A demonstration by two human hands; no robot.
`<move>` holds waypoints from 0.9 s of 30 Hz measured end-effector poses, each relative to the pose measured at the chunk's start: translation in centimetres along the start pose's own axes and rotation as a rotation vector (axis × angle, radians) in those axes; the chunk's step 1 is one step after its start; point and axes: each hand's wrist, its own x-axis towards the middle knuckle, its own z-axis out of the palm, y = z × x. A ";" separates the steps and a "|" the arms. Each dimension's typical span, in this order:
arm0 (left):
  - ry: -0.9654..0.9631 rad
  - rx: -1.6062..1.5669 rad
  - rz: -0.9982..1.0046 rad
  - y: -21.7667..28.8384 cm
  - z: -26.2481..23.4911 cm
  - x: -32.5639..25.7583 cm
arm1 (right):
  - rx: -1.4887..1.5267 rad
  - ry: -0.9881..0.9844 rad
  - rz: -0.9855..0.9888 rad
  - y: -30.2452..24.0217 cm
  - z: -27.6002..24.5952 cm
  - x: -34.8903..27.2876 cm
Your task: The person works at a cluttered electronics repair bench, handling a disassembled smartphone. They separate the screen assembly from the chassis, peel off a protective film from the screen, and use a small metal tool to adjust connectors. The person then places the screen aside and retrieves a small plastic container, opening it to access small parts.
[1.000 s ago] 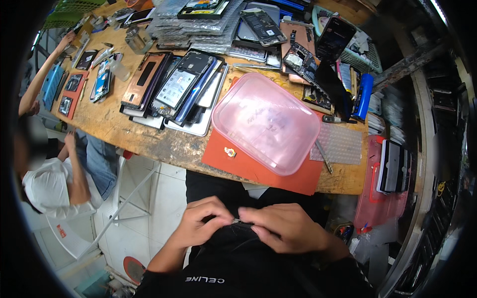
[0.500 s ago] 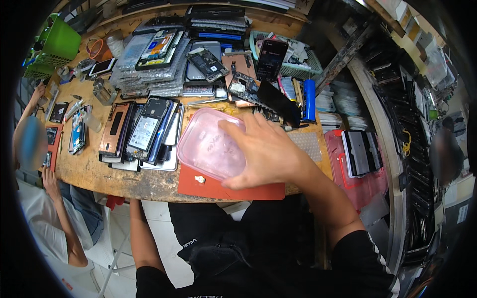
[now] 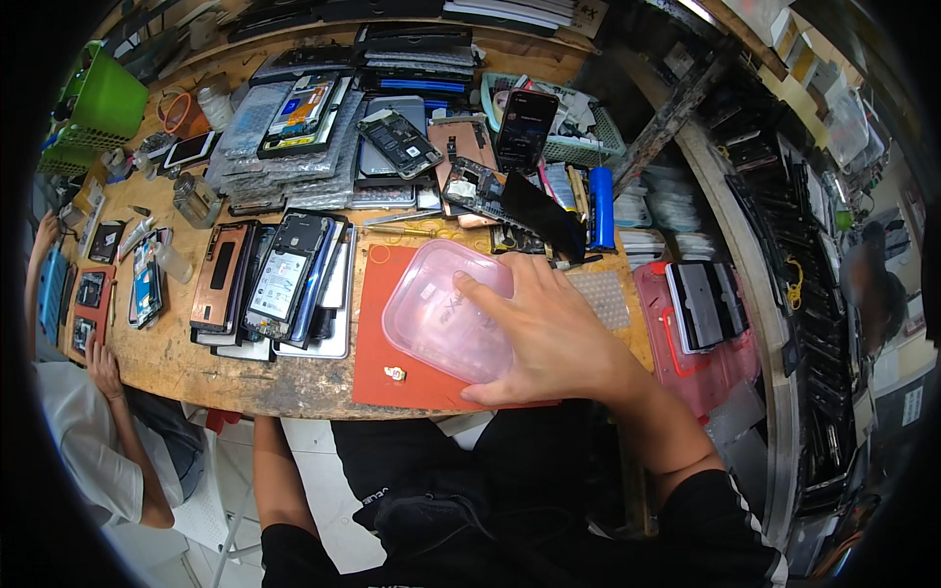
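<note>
My right hand (image 3: pixel 544 328) is closed around the right side of a translucent pink plastic container (image 3: pixel 446 314), thumb at its near edge and fingers along its far side. The container is over a red mat (image 3: pixel 377 338) at the table's front edge; whether it touches the mat I cannot tell. A small whitish piece (image 3: pixel 394 373) lies on the mat, just off the container's near left side. Of my left arm only the forearm (image 3: pixel 279 470) shows, running up to the table's edge, with the hand hidden beneath.
Left of the mat are stacked phone parts (image 3: pixel 284 279). Behind stand bubble-wrapped stacks (image 3: pixel 245 162), an upright phone (image 3: pixel 526 127) and a green basket (image 3: pixel 598 137). A blue cylinder (image 3: pixel 601 208) is at back right. A red tray (image 3: pixel 667 323) sits right. Another person's hand (image 3: pixel 103 367) is left.
My right hand has drawn the pink container to the right across the mat, so more of the mat's left part shows. The view has shifted slightly.
</note>
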 end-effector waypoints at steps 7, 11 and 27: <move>0.196 -0.087 0.051 -0.3 -0.4 -0.2 | 0.005 -0.024 -0.133 2.0 -0.2 1.0; 0.353 -0.192 0.096 -0.5 -2.0 -0.7 | -0.002 -0.049 -0.176 2.4 -0.6 1.5; -0.186 -0.334 0.989 27.8 -7.3 -28.3 | -0.026 -0.039 -0.262 3.3 -0.4 1.9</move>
